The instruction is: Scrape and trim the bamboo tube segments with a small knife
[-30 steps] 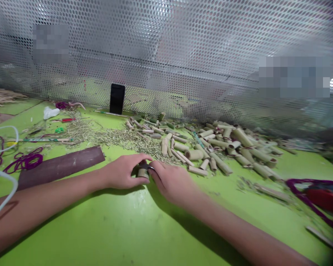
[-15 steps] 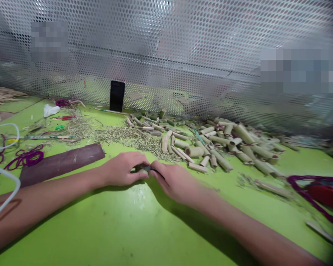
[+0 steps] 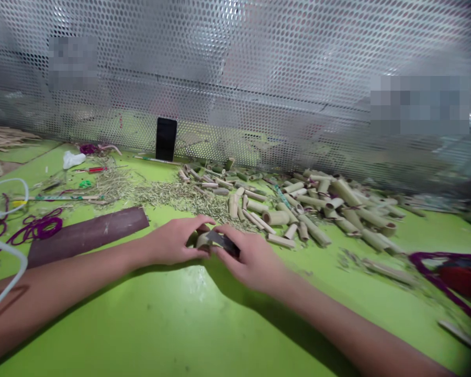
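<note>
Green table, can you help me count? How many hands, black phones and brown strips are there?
Hands: 2 (left hand, right hand)
Black phone: 1
Brown strip: 1
Total: 4

The wall panel is perforated sheet metal (image 3: pixel 235 68) with a bright, smooth finish. The green tabletop (image 3: pixel 196 319) is smooth and semi-gloss, with a painted look. The short bamboo section (image 3: pixel 202 241) and the loose bamboo tubes (image 3: pixel 314 209) show a matt, fibrous surface. The dark blade (image 3: pixel 223 242) appears to be metal with a slight sheen. The brown strip (image 3: pixel 88 235) is matt. The purple cord (image 3: pixel 43 228) looks like soft cloth. The white cable (image 3: pixel 6 251) is smooth plastic.
</note>
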### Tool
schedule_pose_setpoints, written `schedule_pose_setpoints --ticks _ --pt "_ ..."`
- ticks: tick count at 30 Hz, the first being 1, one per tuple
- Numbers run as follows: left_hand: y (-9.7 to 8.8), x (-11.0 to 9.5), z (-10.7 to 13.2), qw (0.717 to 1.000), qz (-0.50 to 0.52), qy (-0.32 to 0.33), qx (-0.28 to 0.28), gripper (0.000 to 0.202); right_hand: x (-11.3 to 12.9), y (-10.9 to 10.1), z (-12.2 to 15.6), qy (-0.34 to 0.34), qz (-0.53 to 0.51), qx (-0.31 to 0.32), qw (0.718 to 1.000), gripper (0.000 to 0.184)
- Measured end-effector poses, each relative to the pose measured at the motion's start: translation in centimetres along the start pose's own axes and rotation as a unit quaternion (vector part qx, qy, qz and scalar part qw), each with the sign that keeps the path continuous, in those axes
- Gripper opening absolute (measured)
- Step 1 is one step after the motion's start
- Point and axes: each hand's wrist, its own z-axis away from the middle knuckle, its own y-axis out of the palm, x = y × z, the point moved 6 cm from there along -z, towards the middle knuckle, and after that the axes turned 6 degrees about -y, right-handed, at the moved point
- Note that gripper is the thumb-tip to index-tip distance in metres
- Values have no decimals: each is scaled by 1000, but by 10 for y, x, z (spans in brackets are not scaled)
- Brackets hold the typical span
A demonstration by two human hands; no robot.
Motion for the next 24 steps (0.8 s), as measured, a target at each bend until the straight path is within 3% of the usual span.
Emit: schedule_pose_setpoints --ticks 11,17,24 --pt "2 -1 0 1000 -6 23 -4 54 3 5 -3 -15 -49 -17 999 15" --pt "1 0 0 1000 -16 8 -8 56 -7 -7 -3 9 -87 -65 994 22" --pt "2 -1 0 1000 -7 28 -9 52 2 2 -6 -14 -64 -10 998 14"
